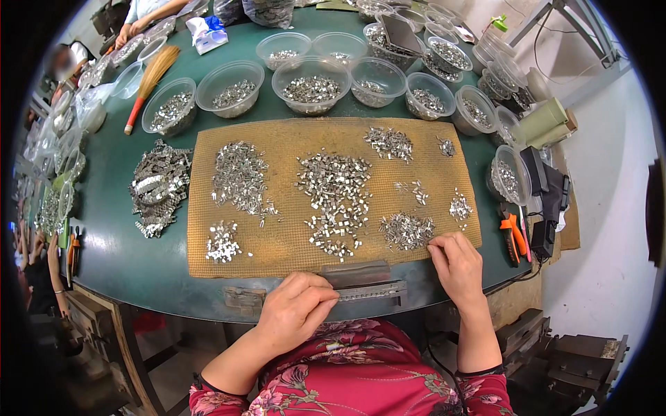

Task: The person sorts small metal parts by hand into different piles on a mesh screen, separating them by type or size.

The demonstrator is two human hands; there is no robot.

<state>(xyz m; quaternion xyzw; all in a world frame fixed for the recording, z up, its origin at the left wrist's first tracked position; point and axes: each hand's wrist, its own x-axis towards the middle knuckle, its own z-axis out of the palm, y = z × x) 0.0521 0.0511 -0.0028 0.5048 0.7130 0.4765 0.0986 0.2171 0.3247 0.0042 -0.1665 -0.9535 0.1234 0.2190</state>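
A white wall [596, 201] flanks the green surface [104, 256]. Along the near edge, the left hand [298, 305] pinches a metal strip [371, 292]; the right hand [458, 267], nearly closed, is at small metal pieces [406, 231] on a tan mat [277, 253], hold unclear.

Before me, small silvery metal pieces [336, 191] lie on a rectangular tan mat [274, 244]; behind it stand round clear plastic bowls [300, 107]; right, orange-handled metal pliers [517, 236].

Broad green table [104, 208], pale wall [603, 243] along the right, grey metal frame [588, 31] near the wall, wooden support [119, 347] below the table's left side, bright light
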